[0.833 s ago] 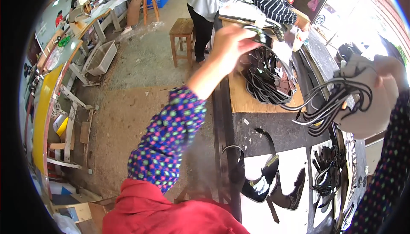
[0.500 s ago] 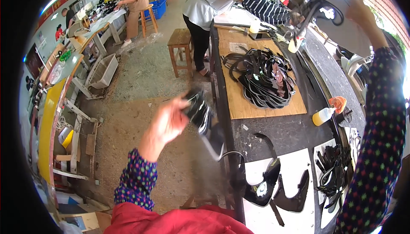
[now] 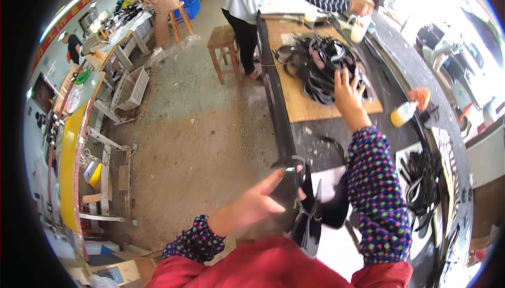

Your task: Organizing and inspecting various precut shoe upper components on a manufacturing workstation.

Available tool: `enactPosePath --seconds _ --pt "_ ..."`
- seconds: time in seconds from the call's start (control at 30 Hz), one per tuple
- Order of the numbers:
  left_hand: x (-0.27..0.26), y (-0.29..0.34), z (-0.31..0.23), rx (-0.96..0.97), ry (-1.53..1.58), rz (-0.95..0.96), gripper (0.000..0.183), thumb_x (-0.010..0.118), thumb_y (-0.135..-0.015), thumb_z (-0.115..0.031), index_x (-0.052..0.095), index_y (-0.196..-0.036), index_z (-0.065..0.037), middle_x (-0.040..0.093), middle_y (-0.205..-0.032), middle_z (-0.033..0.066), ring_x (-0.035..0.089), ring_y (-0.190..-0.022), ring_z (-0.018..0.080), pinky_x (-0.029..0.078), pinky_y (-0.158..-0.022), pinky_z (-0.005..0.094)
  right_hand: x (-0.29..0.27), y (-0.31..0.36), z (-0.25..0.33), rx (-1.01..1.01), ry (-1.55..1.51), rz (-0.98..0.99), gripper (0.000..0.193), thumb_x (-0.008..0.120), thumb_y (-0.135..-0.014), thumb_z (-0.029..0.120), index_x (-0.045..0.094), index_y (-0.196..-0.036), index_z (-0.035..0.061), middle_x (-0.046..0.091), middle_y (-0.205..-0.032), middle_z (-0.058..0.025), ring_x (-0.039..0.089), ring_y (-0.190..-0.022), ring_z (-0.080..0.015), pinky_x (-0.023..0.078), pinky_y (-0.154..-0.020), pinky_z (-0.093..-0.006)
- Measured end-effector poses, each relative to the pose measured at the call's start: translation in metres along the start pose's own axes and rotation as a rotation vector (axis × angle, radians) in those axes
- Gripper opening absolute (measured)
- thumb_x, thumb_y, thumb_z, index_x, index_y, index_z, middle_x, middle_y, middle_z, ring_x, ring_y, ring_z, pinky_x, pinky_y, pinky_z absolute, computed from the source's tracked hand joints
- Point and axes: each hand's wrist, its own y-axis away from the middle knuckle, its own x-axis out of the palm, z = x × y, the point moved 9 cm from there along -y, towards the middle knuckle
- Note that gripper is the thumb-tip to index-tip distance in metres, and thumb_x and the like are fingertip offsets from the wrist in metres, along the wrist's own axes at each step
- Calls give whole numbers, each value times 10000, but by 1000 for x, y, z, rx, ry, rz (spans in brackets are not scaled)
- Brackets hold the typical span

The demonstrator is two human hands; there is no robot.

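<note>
My left hand [image 3: 247, 206], slightly blurred, is low beside the table's near left edge. A glossy black strap-like piece [image 3: 286, 190] sits between its fingers, with fingertips showing past the piece. My right hand [image 3: 349, 96] reaches forward, fingers spread, onto the near right side of a heap of black glossy strips [image 3: 310, 72] with grey edges. That heap lies on a wooden board [image 3: 305, 113]. Below my right forearm, larger black cut pieces [image 3: 334, 206] lie on a white sheet [image 3: 336, 256], partly hidden by my sleeve.
Right of my forearm lies a bundle of black strips [image 3: 423, 183]. Beyond it stand a bottle with yellow liquid [image 3: 402, 114] and an orange lump [image 3: 420, 97]. Across the table a co-worker's hand [image 3: 361, 8] is near a white bottle [image 3: 359, 29]. A wooden stool [image 3: 222, 39] stands left.
My right hand has come down from the upper right, near a dark looped strap, onto the heap. The left hand has moved down and right with its black piece.
</note>
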Motion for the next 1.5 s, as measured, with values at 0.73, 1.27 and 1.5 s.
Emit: enactPosePath --seconds 0.73,1.27,1.5 --pt "96 21 165 -277 -223 443 930 639 -793 116 61 -1482 -122 418 -1393 180 441 -1272 218 405 -1022 359 -173 520 -50 1260 -1723 -299 804 664 -618 -150 367 -1362 -74 457 -1342 -189 512 -1183 -292 437 -988 -366" --pt "109 18 254 -374 -380 236 772 449 -906 96 36 -1512 -147 362 -1458 195 481 -1251 200 430 -912 251 -147 632 -87 1348 -1674 -301 616 633 -701 -165 482 -1284 -36 525 -1270 -125 580 -1035 -175 476 -904 -277" --pt "121 15 270 -355 -522 224 702 485 -909 72 131 -1495 -82 450 -1394 166 519 -1196 189 433 -965 294 -173 650 -116 1213 -1317 -292 585 615 -646 -176 574 -1202 3 496 -1323 -84 530 -1132 -178 435 -951 -282"
